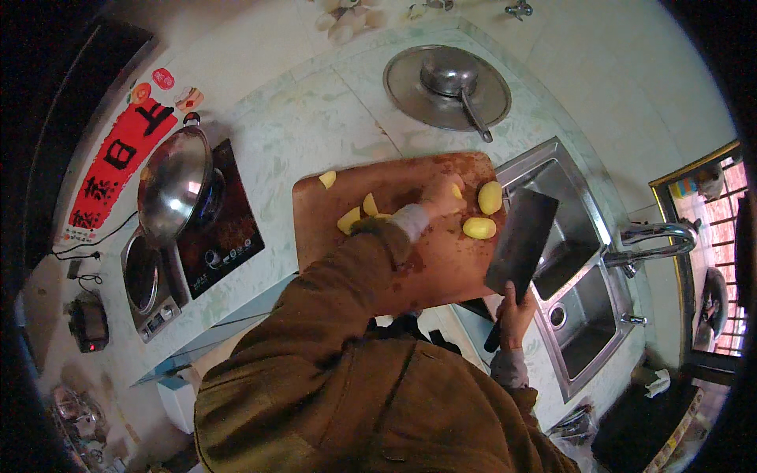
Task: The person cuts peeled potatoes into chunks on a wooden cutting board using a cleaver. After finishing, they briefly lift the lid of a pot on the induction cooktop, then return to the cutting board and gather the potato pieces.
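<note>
My left hand [443,198] reaches across the wooden cutting board [437,272], its fingers closed around a peeled potato [456,190], most of which they hide. Beside it, near the board's right edge, lie an upper peeled potato [489,198] and a lower peeled potato [479,228]. My right hand [516,316] grips the handle of a cleaver [523,242], its broad dark blade raised between the board and the sink. Cut potato wedges [349,221] rest left of my left wrist, partly covered by the sleeve. One more wedge [327,178] sits at the board's upper left corner.
A double steel sink [582,272] with a faucet [656,236] borders the board on the right. Behind the board, a saucepan [449,74] stands on a round metal lid [402,97]. At left, a wok with its lid [177,183] sits on an induction cooktop [236,236].
</note>
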A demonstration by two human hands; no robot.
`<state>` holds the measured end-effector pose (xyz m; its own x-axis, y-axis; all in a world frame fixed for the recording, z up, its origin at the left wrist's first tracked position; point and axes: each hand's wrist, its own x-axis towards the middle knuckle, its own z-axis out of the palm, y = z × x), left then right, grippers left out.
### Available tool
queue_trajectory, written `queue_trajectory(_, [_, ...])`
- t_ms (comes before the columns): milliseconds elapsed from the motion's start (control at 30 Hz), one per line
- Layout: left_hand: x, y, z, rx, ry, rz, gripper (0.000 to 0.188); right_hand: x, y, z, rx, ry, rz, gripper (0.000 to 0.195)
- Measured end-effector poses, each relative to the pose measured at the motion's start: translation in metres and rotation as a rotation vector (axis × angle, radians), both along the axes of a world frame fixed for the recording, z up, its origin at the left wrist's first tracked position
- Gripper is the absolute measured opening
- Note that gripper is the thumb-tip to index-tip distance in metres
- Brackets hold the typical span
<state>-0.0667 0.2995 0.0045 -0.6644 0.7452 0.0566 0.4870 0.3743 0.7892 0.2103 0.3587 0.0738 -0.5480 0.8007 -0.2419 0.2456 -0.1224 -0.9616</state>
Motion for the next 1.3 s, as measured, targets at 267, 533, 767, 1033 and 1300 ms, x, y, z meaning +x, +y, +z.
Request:
queue_trajectory(267, [-0.012, -0.269, 0.021, 0.368, -0.69, 0.554, 0.057, -0.053, -0.058, -0.02, 0.448, -0.256, 0.673, 0.028])
queue_trajectory(533, [0.062, -0.329, -0.014, 0.208, -0.555, 0.8, 0.064, -0.118, -0.125, -0.027, 0.631, -0.323, 1.026, 0.029])
queue_trajectory(767, [-0.002, -0.288, 0.008, 0.026, -0.195, 0.511, 0.094, -0.118, -0.108, -0.052, 0.689, -0.425, 0.82, 0.031])
queue_trajectory(1033, [-0.119, -0.239, 0.026, -0.688, 0.039, 0.049, 0.097, -0.106, -0.117, -0.039, 0.654, -0.482, 0.663, 0.03])
queue_trajectory(1300, [-0.039, -0.21, -0.01, -0.221, 0.001, -0.106, 0.08, -0.091, -0.108, -0.041, 0.653, -0.264, 0.465, 0.031])
